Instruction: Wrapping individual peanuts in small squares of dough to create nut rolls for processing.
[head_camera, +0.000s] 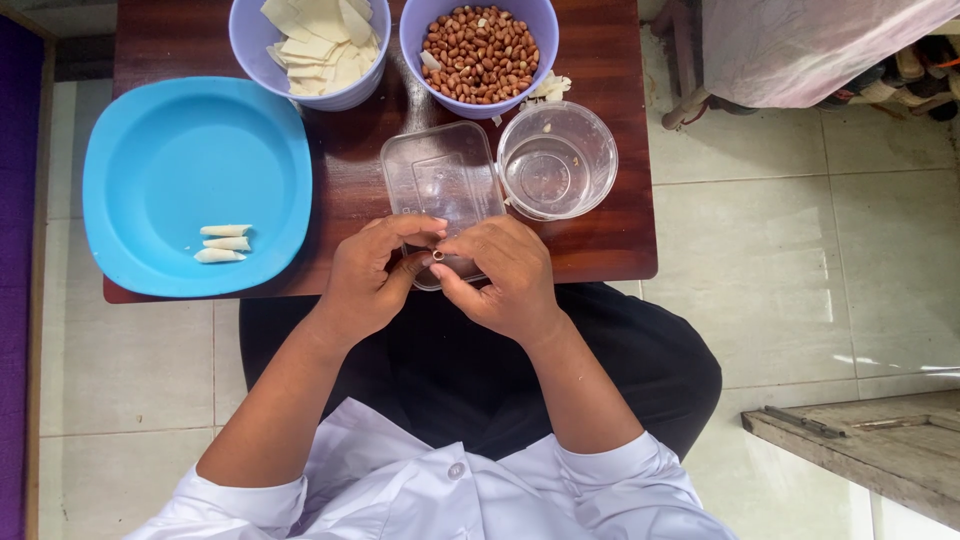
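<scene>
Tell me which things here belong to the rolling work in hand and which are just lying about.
In the work:
left hand and right hand, pinching a small roll
clear rectangular tray
bowl of peanuts
bowl of pale wrapper pieces
round clear water cup
blue plate with three finished rolls

Lying about:
pink cloth
wooden board

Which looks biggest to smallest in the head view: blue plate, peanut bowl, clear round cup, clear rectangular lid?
1. blue plate, clearly largest.
2. peanut bowl, cut by the top edge, so unsure.
3-4. clear round cup and clear rectangular lid: alike; hands cover part of the lid, no ranking.
</scene>
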